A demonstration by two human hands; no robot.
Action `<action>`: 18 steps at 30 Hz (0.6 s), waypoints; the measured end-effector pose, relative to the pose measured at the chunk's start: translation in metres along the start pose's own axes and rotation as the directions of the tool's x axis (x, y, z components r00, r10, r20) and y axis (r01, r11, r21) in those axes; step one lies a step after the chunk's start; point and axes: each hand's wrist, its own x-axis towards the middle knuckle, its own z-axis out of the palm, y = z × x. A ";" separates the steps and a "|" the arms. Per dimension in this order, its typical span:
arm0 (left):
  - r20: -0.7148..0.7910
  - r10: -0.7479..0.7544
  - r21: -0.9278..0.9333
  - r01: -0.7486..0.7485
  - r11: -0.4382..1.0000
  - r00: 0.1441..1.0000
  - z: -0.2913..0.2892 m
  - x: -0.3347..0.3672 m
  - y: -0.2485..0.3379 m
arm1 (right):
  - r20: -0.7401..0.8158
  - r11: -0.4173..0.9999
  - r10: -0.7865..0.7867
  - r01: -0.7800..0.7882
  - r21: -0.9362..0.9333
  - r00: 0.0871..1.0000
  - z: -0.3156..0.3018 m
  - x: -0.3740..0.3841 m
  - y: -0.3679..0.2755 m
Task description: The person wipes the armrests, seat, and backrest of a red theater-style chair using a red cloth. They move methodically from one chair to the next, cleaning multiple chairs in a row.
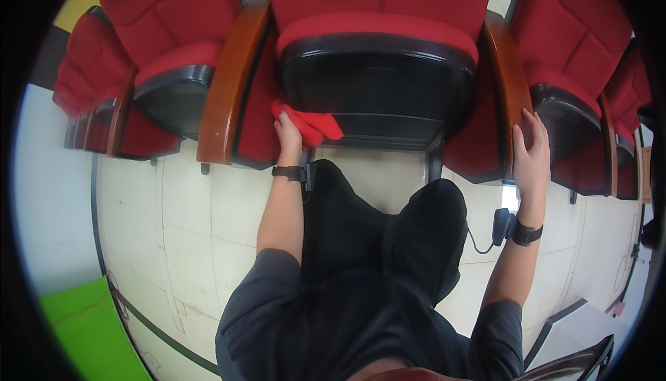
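Note:
A bright red cloth (316, 125) is gripped in my left hand (287, 131), low at the left side of the middle seat. The cloth lies against the lower left part of the black seat underside (378, 93), whose cushion is tipped up. My right hand (532, 146) rests with fingers apart on the front of the right wooden armrest (510, 82), holding nothing. The left wooden armrest (232, 89) stands just to the left of my left hand. Black bands with small devices are strapped on both wrists.
Red folding seats (170, 23) continue to the left, and more (576, 34) to the right. Pale floor tiles (198, 200) lie below. A green panel (87, 332) is at the lower left, and a white box-like thing (579, 332) at the lower right.

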 end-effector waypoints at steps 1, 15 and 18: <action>-0.010 -0.077 -0.018 0.077 0.997 0.997 0.002 -0.001 0.001 | -0.010 1.000 -0.007 0.007 0.006 1.000 0.001 0.000 0.000; 0.542 0.757 0.580 -0.815 -0.022 0.365 0.125 -0.106 0.210 | -0.003 0.997 0.046 -0.046 -0.058 0.999 -0.007 -0.006 -0.008; 0.691 0.639 0.503 -0.859 -0.091 0.337 0.178 -0.156 0.209 | -0.003 0.997 0.051 -0.051 -0.060 0.999 -0.008 -0.006 -0.006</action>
